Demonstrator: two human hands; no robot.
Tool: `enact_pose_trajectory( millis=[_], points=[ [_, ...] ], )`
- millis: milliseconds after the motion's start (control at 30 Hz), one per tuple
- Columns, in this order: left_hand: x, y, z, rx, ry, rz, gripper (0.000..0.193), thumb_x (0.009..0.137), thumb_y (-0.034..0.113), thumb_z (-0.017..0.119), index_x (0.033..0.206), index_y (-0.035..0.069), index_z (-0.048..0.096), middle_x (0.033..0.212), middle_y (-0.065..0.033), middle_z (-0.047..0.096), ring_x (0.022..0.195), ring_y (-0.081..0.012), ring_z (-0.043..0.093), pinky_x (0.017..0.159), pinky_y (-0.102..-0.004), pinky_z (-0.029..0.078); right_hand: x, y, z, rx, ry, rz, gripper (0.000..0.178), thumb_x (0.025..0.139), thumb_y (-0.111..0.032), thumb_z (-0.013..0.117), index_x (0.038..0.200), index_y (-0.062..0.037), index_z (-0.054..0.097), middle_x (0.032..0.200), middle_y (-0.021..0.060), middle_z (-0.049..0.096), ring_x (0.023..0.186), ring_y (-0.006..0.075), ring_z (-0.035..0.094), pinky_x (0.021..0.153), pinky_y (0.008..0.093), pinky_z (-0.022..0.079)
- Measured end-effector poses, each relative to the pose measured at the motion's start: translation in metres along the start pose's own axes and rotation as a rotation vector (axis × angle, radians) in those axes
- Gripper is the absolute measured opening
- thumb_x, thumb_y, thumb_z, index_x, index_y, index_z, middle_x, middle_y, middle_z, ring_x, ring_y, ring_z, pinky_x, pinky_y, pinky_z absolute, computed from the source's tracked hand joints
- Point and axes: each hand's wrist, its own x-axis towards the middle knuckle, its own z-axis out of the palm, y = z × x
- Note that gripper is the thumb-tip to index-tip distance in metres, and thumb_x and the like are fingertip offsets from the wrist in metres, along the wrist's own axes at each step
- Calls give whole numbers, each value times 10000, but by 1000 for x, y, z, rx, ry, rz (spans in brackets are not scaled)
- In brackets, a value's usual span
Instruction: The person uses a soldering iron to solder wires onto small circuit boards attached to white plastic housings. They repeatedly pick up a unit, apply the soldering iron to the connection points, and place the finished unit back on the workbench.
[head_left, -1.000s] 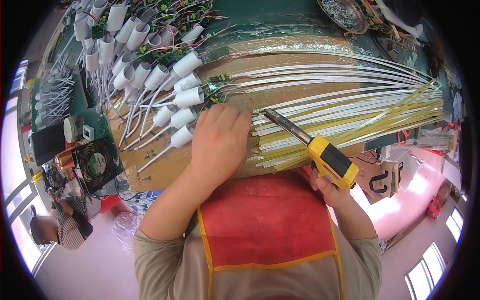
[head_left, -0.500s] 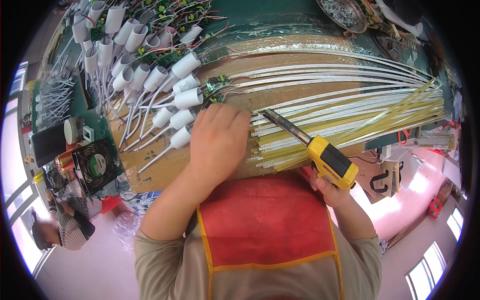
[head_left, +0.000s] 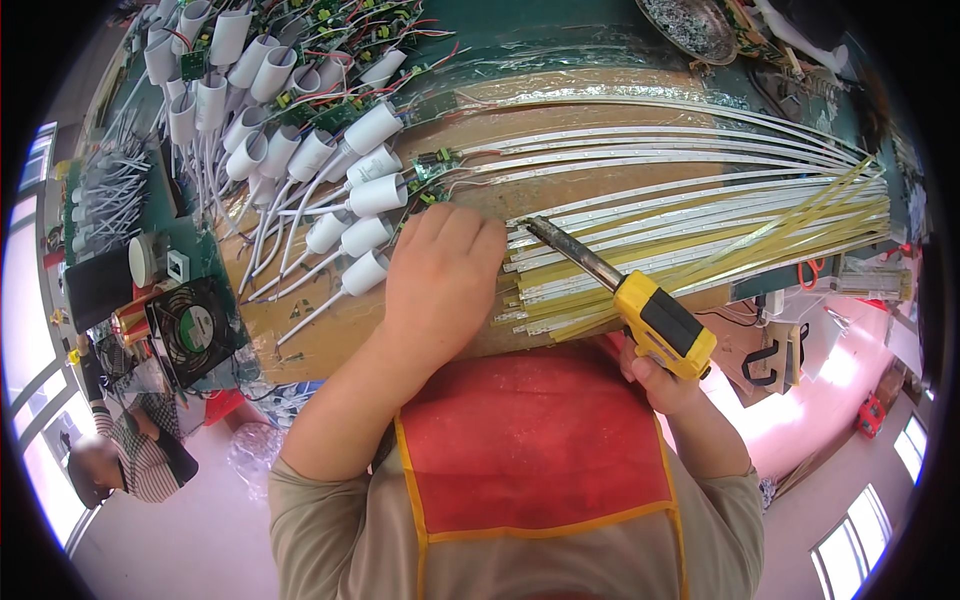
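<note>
My right hand [head_left: 662, 378] grips a yellow and black soldering gun [head_left: 660, 325], its dark metal barrel slanting up and left. The barrel's tip touches or hovers just over the left ends of the LED strips [head_left: 600, 218], beside my left fingers. My left hand [head_left: 446, 272] is curled, knuckles up, at those strip ends; what its fingers pinch is hidden beneath it. Just left of that hand lie white plastic cylinders [head_left: 366, 272] with pale cables. Above it, a small green circuit board [head_left: 433, 168] with thin wires sits near more white strips.
A heap of white cylinders and wired boards [head_left: 330, 60] fills the far left. A round metal dish [head_left: 690, 28] of grey scraps stands at the far right. A black fan [head_left: 190, 332] is at the table's left end. Another person [head_left: 140, 450] is beyond it.
My left hand has shifted very slightly up and to the right, toward the soldering tip. The soldering gun has hardly moved. The other person at the left has shifted posture.
</note>
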Motion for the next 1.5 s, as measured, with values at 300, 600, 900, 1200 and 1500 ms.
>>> enact_pose_trajectory(
  millis=[300, 600, 900, 1200, 1500],
  points=[
    [2, 3, -2, 17, -34, -22, 205, 689, 27, 583, 886, 50, 636, 831, -89, 571, 807, -286, 561, 728, -386, 465, 3, 3, 6, 108, -8, 25, 276, 816, -36, 660, 1065, -1, 545, 820, 46, 587, 709, 126, 550, 628, 279, 457],
    [3, 3, -3, 18, -41, -30, 209, 686, 26, 593, 889, 52, 638, 831, -92, 570, 812, -289, 560, 734, -388, 466, 3, 4, 6, 137, -10, 12, 243, 824, -71, 673, 1031, -9, 561, 822, 46, 586, 712, 133, 551, 627, 281, 455],
    [2, 3, -2, 15, -30, -27, 197, 693, 27, 597, 883, 53, 639, 816, -88, 561, 802, -284, 557, 721, -386, 463, 2, 1, 1, 25, -14, -7, 200, 846, -130, 680, 987, -28, 580, 809, 41, 592, 716, 142, 558, 625, 291, 455],
    [3, 3, -2, 18, -34, -35, 197, 693, 29, 602, 884, 54, 641, 829, -87, 567, 808, -284, 556, 726, -385, 466, 1, -5, 1, 21, -12, -23, 190, 841, -114, 677, 981, -17, 591, 789, 40, 591, 692, 143, 554, 611, 287, 448],
    [3, 3, -1, 24, -27, -30, 143, 699, 58, 589, 841, 52, 612, 820, -85, 546, 811, -274, 544, 733, -381, 459, 1, -4, 2, 68, -5, -39, 250, 834, -102, 691, 1033, -6, 573, 795, 46, 589, 691, 134, 550, 609, 282, 453]
  ],
)
